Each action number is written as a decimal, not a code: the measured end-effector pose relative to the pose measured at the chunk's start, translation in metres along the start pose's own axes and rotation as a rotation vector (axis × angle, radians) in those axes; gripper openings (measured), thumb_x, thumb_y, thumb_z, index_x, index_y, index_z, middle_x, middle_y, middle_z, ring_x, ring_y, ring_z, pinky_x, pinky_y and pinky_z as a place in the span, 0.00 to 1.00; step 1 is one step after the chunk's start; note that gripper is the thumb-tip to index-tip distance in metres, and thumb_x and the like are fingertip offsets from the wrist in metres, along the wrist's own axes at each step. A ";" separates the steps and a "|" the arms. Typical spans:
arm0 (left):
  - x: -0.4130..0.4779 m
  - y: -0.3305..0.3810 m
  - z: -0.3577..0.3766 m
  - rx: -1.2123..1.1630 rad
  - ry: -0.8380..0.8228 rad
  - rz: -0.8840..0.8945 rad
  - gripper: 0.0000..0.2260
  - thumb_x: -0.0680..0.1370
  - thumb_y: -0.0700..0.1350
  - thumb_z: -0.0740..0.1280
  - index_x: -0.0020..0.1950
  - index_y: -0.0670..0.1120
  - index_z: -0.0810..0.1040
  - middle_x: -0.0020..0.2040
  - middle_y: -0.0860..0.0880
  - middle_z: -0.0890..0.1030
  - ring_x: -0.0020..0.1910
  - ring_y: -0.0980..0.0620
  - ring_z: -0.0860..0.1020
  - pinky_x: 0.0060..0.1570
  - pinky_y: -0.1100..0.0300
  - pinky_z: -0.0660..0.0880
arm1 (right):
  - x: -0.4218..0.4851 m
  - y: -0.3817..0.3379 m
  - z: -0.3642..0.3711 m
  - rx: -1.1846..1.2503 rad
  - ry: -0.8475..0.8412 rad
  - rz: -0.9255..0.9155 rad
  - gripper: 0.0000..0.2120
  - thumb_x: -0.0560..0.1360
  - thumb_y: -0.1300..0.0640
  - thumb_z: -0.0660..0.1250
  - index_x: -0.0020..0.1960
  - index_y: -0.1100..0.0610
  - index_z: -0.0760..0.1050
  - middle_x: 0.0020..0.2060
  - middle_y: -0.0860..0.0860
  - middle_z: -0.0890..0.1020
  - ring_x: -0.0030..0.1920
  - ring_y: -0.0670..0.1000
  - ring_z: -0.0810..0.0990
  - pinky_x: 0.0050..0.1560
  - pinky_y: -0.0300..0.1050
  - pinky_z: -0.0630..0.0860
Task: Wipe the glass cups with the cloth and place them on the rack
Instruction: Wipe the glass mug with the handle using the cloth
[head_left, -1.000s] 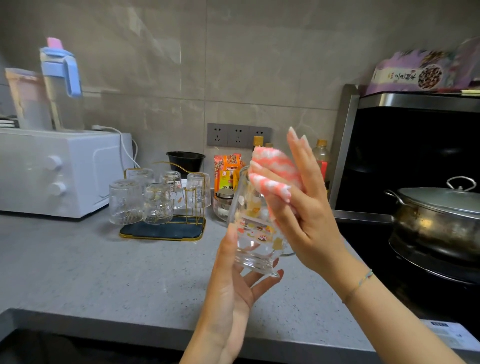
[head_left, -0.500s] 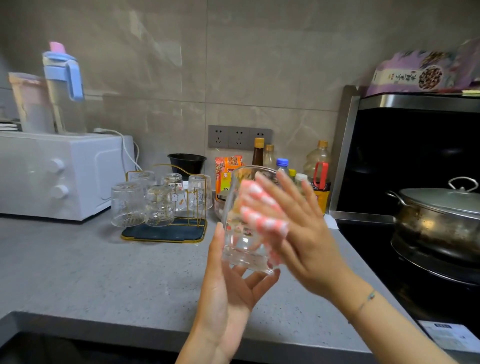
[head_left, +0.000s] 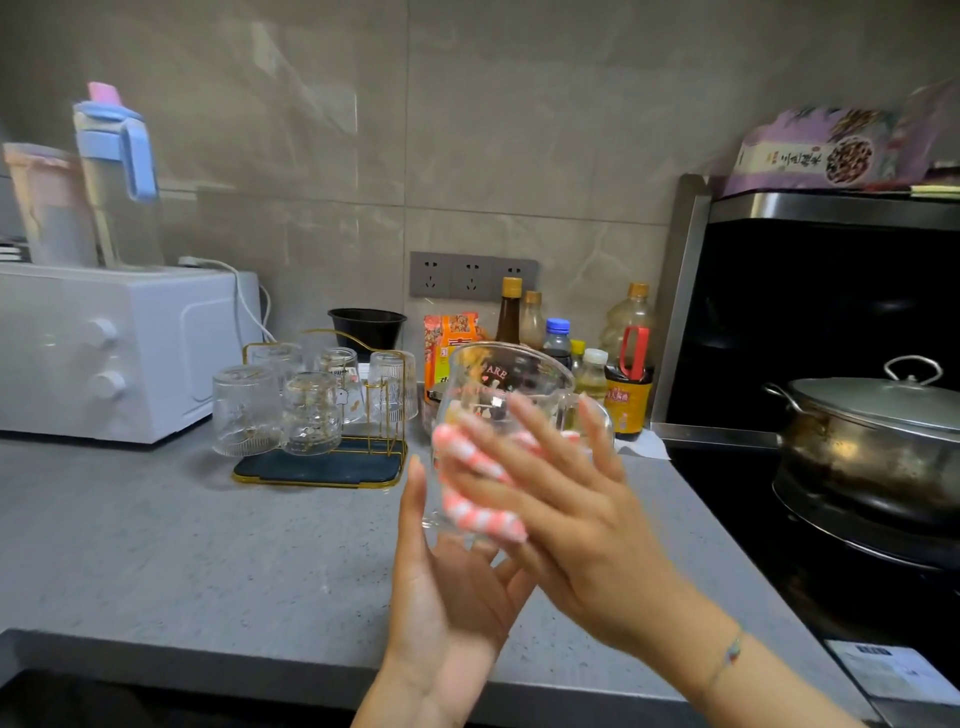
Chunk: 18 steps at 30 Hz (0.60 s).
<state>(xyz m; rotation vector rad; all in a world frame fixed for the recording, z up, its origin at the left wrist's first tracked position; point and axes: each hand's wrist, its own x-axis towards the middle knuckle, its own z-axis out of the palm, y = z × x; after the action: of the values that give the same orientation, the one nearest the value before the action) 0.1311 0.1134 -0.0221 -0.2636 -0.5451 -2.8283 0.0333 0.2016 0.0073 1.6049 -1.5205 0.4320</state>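
Lower on the glass cup (head_left: 498, 384) than a second ago, the striped cloth (head_left: 483, 519) sits pressed flat to its side under my straight right fingers (head_left: 540, 441), while my left fingers (head_left: 501, 571) cradle its base, thumb up the wall, holding it above the bench (head_left: 182, 545), right of the rack (head_left: 322, 462) of upturned cups (head_left: 244, 410).

Soft indoor light; pale reflections streak the glossy wall tiles (head_left: 311, 130). Motion blur softens the left hand (head_left: 447, 597), right hand (head_left: 566, 514), glass cup (head_left: 493, 384) and blue-lidded jug (head_left: 117, 171). Wide-angle distortion bows the edges; the stove alcove (head_left: 831, 312) lies dark.
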 end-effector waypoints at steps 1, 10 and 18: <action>-0.001 0.000 0.000 -0.034 -0.038 -0.012 0.38 0.66 0.55 0.78 0.70 0.40 0.72 0.57 0.40 0.82 0.44 0.46 0.84 0.35 0.56 0.81 | -0.003 -0.002 0.001 -0.003 0.003 -0.043 0.20 0.83 0.51 0.47 0.71 0.50 0.67 0.73 0.48 0.64 0.76 0.51 0.57 0.75 0.58 0.46; 0.003 -0.002 0.000 0.169 0.142 0.039 0.29 0.64 0.62 0.69 0.57 0.44 0.80 0.53 0.39 0.82 0.33 0.45 0.79 0.31 0.55 0.81 | 0.024 0.027 -0.024 0.318 0.073 0.363 0.21 0.81 0.48 0.52 0.72 0.51 0.67 0.72 0.46 0.67 0.71 0.44 0.65 0.69 0.51 0.64; 0.009 -0.008 0.003 0.396 0.132 0.137 0.43 0.59 0.70 0.74 0.67 0.47 0.73 0.58 0.41 0.82 0.44 0.45 0.83 0.38 0.54 0.81 | 0.035 0.036 -0.025 0.659 0.144 0.514 0.12 0.80 0.52 0.58 0.59 0.50 0.77 0.44 0.40 0.72 0.32 0.44 0.72 0.31 0.33 0.69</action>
<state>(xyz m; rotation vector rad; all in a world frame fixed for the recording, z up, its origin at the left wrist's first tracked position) 0.1202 0.1200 -0.0201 -0.0354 -0.9942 -2.5142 0.0140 0.2025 0.0606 1.5761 -1.7760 1.4225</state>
